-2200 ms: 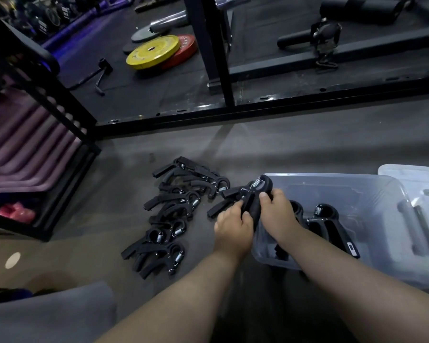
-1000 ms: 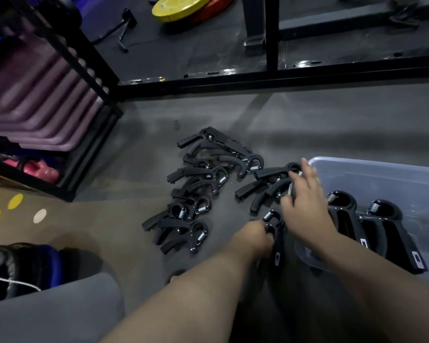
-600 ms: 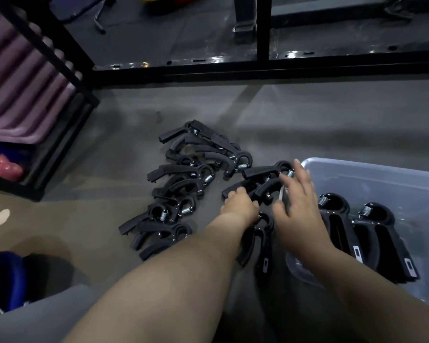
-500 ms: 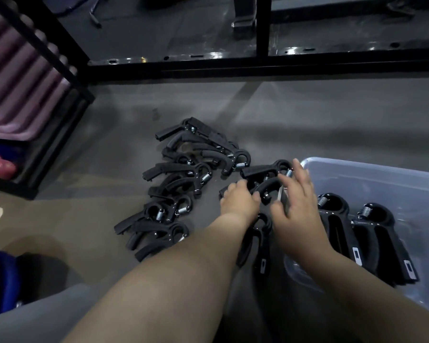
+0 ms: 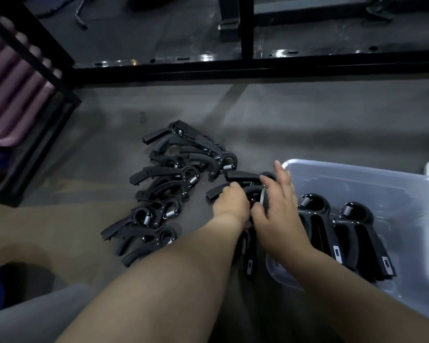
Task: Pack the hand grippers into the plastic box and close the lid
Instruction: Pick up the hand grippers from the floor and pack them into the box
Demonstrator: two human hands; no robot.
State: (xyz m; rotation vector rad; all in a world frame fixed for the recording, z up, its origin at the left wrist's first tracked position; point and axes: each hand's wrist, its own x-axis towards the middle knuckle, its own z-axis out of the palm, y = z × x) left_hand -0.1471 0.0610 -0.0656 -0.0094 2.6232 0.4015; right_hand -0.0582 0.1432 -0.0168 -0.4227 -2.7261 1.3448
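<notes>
Hand grippers, loose [image 5: 169,191] — black, with steel springs, heaped on the grey floor [image 5: 320,125] at about 9 o'clock from the hands. Heap unchanged from half a second ago.

Hand gripper at the box corner [image 5: 240,180] — lies on the floor just beside the box's left edge, handles pointing to 9 o'clock. The left hand [image 5: 230,204] has closed down over its lower handle, fingers curled; half a second ago it only rested near.

Right hand [image 5: 278,209] — fingers spread, laid over the looped end of the same gripper, as before; whether it grasps anything cannot be told.

Further gripper [image 5: 248,256] — lies under the forearms at 6 o'clock, partly hidden.

Plastic box [image 5: 357,174] — clear, lid off, at 3 o'clock. Two packed grippers [image 5: 344,233] stand side by side inside, spring ends at 12 o'clock. Unmoved.
</notes>
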